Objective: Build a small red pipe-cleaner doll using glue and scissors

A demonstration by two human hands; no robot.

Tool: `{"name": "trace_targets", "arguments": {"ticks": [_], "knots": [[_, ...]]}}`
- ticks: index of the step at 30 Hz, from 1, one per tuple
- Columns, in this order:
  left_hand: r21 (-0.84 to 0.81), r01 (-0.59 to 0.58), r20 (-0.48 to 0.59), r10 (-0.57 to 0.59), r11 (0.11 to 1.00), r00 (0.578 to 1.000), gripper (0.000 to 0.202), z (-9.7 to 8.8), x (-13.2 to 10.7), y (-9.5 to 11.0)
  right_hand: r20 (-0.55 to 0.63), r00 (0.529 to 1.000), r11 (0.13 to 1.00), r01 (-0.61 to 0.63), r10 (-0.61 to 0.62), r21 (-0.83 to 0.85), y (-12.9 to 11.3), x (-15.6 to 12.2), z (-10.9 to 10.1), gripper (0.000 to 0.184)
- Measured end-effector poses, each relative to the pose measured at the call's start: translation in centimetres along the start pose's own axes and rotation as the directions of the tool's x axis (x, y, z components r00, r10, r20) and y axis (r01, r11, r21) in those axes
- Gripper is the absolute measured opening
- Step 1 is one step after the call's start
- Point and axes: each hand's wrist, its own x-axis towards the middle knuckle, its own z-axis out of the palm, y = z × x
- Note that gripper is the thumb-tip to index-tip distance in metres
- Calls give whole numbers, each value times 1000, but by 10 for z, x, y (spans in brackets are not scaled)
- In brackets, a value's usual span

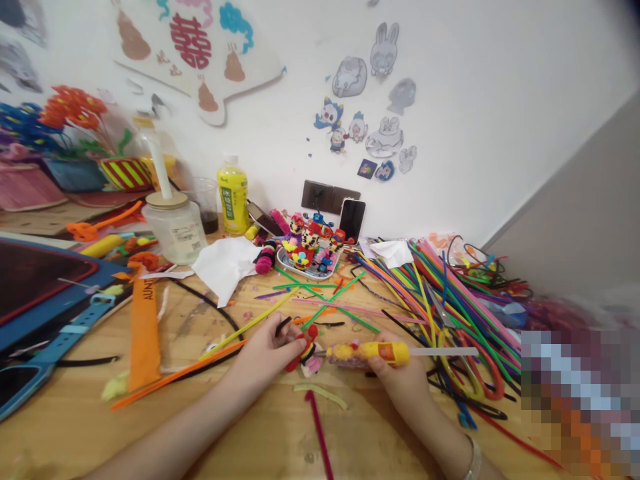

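My left hand [275, 348] is closed on a small pipe-cleaner figure [311, 348] in red, black, white and pink. A short black piece pokes up by its fingers. My right hand [399, 377] grips a yellow glue gun [393, 353], and a whitish glue stick [450, 351] juts from its back end. The gun's tip points left and meets the figure or comes very close to it; I cannot tell which. Below the hands lie a pale green strip [323, 395] and a dark red pipe cleaner [319, 433].
Similar finished-looking figures crowd a small tray [310, 272] at the back. Scissors [457, 353] and a heap of coloured pipe cleaners [450, 287] lie to the right. On the left stand a glass jar [175, 230] and a yellow bottle [233, 197], near a white tissue [227, 267].
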Motion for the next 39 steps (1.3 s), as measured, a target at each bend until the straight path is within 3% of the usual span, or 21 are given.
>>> {"name": "trace_targets", "arguments": {"ticks": [5, 15, 31, 39], "knots": [[-16, 1, 13, -1, 1000, 1000, 24, 0, 0, 1, -18, 999, 999, 36, -37, -28, 0, 1, -1, 39], [-51, -11, 10, 12, 999, 1000, 22, -1, 0, -2, -14, 998, 997, -68, 68, -46, 7, -2, -1, 33], [-46, -41, -5, 41, 998, 999, 28, -1, 4, -2, -58, 998, 989, -44, 36, -143, 3, -2, 0, 31], [15, -21, 36, 20, 1000, 999, 25, -2, 2, -5, 13, 997, 996, 81, -81, -35, -1, 1, -2, 47]]}}
